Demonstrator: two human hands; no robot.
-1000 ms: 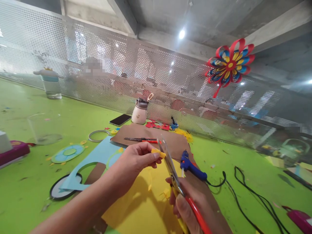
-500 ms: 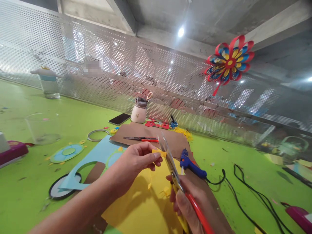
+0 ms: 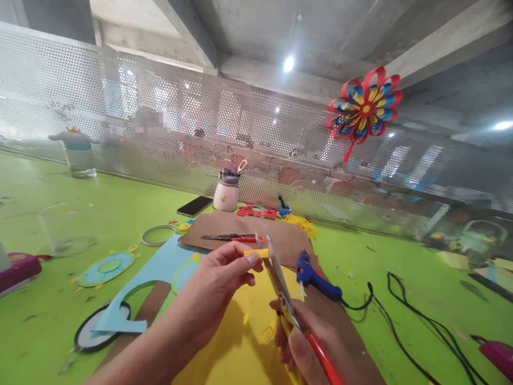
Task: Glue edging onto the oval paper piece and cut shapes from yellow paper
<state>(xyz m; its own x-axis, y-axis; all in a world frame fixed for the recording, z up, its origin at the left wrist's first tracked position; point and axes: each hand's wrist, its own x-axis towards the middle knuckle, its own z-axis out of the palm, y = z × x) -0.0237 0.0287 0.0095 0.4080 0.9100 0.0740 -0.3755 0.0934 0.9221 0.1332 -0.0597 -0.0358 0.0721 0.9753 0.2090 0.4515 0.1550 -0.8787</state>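
Between the thumb and fingers of my left hand is a small strip of yellow paper. My right hand grips the scissors, which have a red handle and a yellow one. Their blades point up and away, slightly parted, with the end of the strip at them. Below both hands lies a large yellow paper sheet with small yellow scraps on it. Under that sheet is brown paper, partly covered.
A blue glue gun lies right of the scissors, its black cord running right. A utility knife rests on the brown paper. Cut light-blue paper, a ring and a phone are leftward. A cream bottle stands behind.
The yellow strip now sits level at the blades, where before it looked bent or in overlapping pieces. Both hands keep their holds. The whole view has shifted slightly.
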